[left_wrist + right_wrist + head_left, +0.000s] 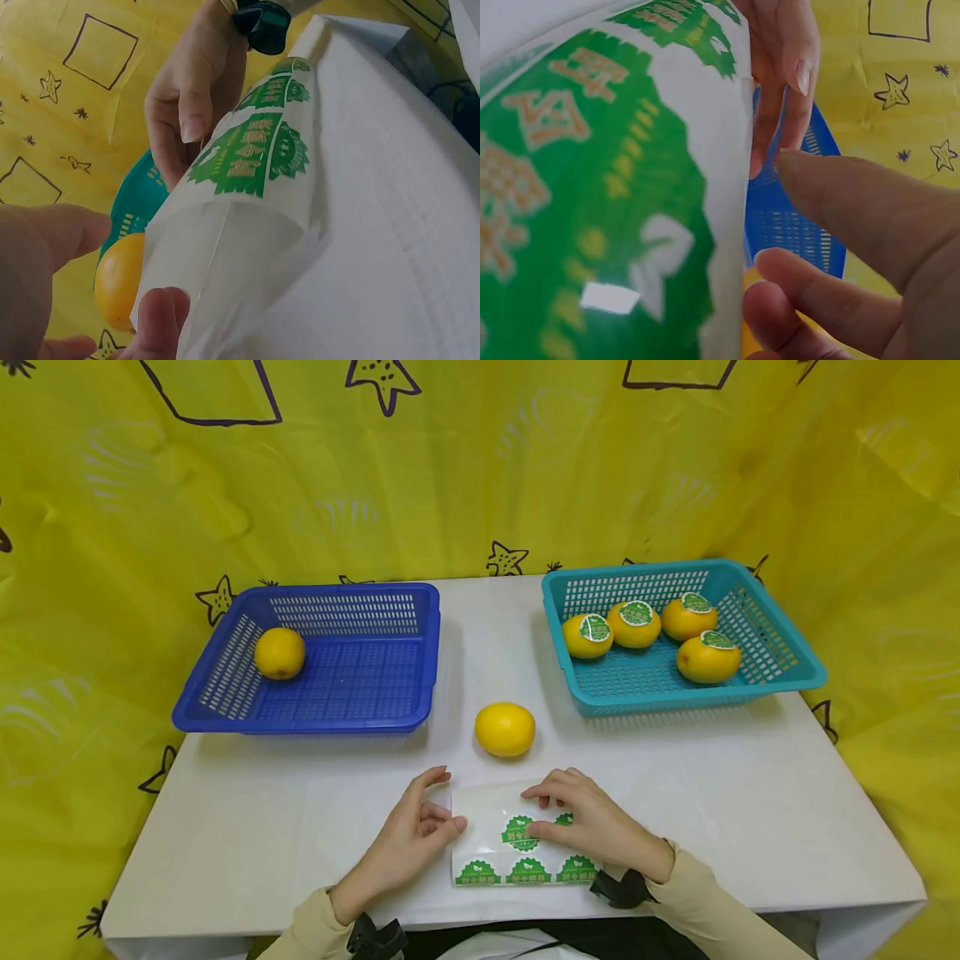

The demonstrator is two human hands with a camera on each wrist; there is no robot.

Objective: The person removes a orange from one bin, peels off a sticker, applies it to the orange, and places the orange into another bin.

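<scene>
Left hand [414, 831], right hand [585, 814]: fingers parted at sheet [483, 814] labelled "时令". Left basket [356, 672]: one fruit [280, 653]; right basket [624, 683]: four labelled fruits [707, 664].

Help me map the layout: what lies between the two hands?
The sheet of green stickers, with the left hand at its left edge and the right hand over it; the head view shows this.

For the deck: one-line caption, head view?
Hands at a sticker sheet, plain fruit beyond; blue basket left, teal basket with four stickered fruit right.
</scene>
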